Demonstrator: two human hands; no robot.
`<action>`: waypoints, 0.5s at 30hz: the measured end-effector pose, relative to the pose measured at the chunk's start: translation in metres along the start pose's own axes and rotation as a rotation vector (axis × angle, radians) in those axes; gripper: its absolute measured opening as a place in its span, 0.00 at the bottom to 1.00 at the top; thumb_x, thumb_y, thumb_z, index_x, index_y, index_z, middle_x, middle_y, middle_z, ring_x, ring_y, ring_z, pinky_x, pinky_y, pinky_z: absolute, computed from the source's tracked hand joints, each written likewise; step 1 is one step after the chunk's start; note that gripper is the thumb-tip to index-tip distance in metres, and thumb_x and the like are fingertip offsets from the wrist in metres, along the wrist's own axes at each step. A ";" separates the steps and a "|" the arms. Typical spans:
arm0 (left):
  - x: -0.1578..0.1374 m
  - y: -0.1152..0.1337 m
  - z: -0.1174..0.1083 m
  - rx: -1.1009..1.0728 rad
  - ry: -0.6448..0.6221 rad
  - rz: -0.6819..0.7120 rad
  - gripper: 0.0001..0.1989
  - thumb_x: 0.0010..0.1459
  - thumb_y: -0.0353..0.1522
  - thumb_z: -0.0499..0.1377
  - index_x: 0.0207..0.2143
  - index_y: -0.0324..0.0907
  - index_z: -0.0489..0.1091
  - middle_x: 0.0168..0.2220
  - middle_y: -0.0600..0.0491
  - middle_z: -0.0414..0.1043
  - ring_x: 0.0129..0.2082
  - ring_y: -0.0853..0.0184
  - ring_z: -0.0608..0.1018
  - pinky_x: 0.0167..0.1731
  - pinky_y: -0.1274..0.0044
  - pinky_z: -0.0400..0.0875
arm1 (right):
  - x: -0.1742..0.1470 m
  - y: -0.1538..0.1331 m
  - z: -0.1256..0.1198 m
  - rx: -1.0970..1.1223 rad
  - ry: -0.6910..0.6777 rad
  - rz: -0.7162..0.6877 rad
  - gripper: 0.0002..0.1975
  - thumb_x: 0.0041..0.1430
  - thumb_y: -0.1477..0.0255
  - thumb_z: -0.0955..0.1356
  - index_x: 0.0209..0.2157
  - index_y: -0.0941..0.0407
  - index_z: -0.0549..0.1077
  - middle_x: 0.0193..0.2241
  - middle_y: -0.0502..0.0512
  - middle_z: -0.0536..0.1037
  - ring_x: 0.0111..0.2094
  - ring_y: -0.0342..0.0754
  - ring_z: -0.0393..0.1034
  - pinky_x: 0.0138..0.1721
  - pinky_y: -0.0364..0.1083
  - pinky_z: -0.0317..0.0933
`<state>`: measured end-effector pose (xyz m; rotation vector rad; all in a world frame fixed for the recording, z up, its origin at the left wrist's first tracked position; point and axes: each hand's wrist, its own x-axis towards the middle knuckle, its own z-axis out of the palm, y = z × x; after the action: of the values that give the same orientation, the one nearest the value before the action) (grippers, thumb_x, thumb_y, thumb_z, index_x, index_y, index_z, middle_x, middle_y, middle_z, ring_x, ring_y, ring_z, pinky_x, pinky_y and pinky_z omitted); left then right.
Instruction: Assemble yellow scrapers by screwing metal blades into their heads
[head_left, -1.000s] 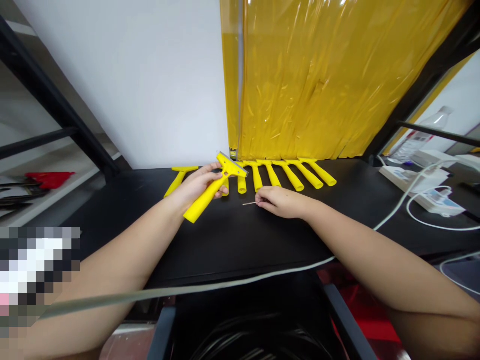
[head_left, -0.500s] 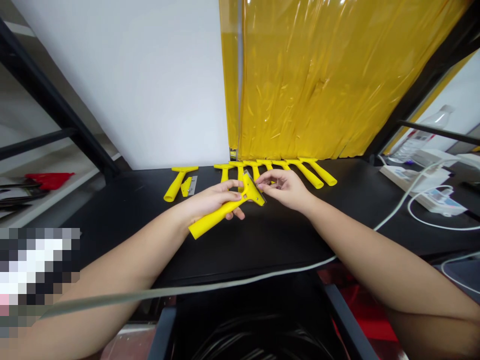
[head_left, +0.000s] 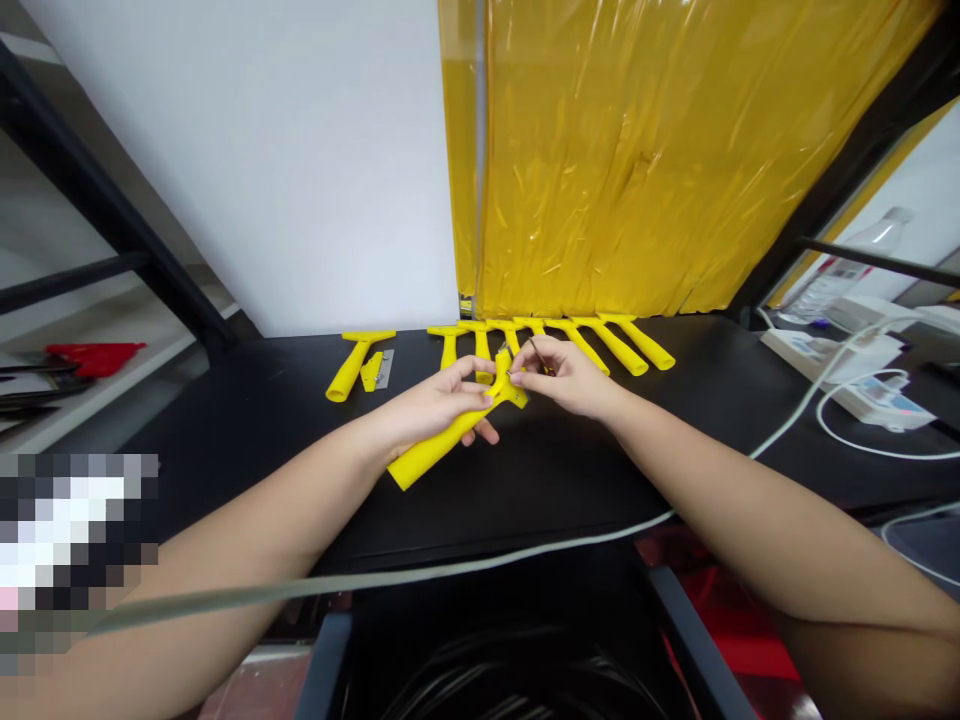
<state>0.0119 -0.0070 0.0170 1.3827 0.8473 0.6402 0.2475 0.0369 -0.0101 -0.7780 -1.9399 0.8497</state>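
My left hand [head_left: 457, 400] is closed around the handle of a yellow scraper [head_left: 435, 450], its head tilted up to the right. Close by the scraper head, my right hand [head_left: 562, 375] pinches a thin dark metal strip [head_left: 538, 356], partly hidden by the fingers. Some metal shows at the edge of the head. Left of my hands, another yellow scraper [head_left: 349, 370] lies on the black table [head_left: 450, 510]. Beside it is a small yellow piece with a metal plate [head_left: 379, 370]. Behind my hands, several yellow scraper handles [head_left: 626, 350] lie in a row, some partly covered.
A white panel [head_left: 322, 170] and a yellow plastic curtain [head_left: 600, 160] stand at the table's back. At right are power strips [head_left: 862, 385] and a clear bottle [head_left: 847, 265]. A pale cable [head_left: 480, 565] crosses in front, above a chair [head_left: 330, 660].
The scraper in my left hand has turned, and its head now shows more edge-on. My right hand has drawn the thin dark strip slightly up and right from the head.
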 end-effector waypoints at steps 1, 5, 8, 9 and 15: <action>0.000 -0.001 0.001 0.014 0.005 0.010 0.19 0.65 0.32 0.62 0.54 0.44 0.59 0.34 0.55 0.71 0.29 0.63 0.85 0.22 0.81 0.69 | 0.000 0.000 0.000 -0.001 -0.003 0.009 0.10 0.57 0.64 0.75 0.35 0.56 0.77 0.31 0.50 0.69 0.29 0.44 0.62 0.32 0.47 0.59; 0.001 -0.006 0.002 0.049 0.017 0.055 0.19 0.65 0.34 0.62 0.55 0.45 0.59 0.34 0.57 0.69 0.30 0.63 0.85 0.22 0.81 0.70 | -0.001 -0.001 0.001 -0.012 0.003 0.009 0.09 0.58 0.65 0.74 0.35 0.56 0.77 0.32 0.51 0.70 0.30 0.44 0.63 0.34 0.48 0.60; 0.002 -0.008 0.005 0.064 0.035 0.078 0.19 0.65 0.33 0.62 0.54 0.46 0.60 0.37 0.56 0.69 0.29 0.63 0.84 0.21 0.80 0.70 | -0.001 -0.003 0.001 -0.009 0.012 0.009 0.10 0.59 0.64 0.74 0.35 0.57 0.77 0.33 0.52 0.71 0.31 0.45 0.64 0.35 0.48 0.62; 0.002 -0.008 0.007 0.074 0.047 0.081 0.18 0.65 0.33 0.61 0.54 0.46 0.60 0.38 0.56 0.70 0.29 0.64 0.84 0.21 0.80 0.71 | -0.002 -0.003 0.001 -0.009 0.012 0.011 0.10 0.59 0.64 0.74 0.35 0.57 0.77 0.33 0.53 0.71 0.31 0.45 0.65 0.35 0.48 0.62; 0.002 -0.009 0.012 0.153 0.091 0.126 0.19 0.64 0.32 0.60 0.55 0.45 0.60 0.45 0.50 0.71 0.27 0.65 0.84 0.20 0.78 0.72 | -0.002 -0.003 0.003 0.052 0.042 0.098 0.19 0.53 0.58 0.78 0.31 0.56 0.71 0.28 0.48 0.69 0.27 0.43 0.62 0.30 0.46 0.61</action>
<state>0.0217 -0.0135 0.0077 1.5645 0.9013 0.7523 0.2447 0.0332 -0.0100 -0.8589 -1.8482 0.9324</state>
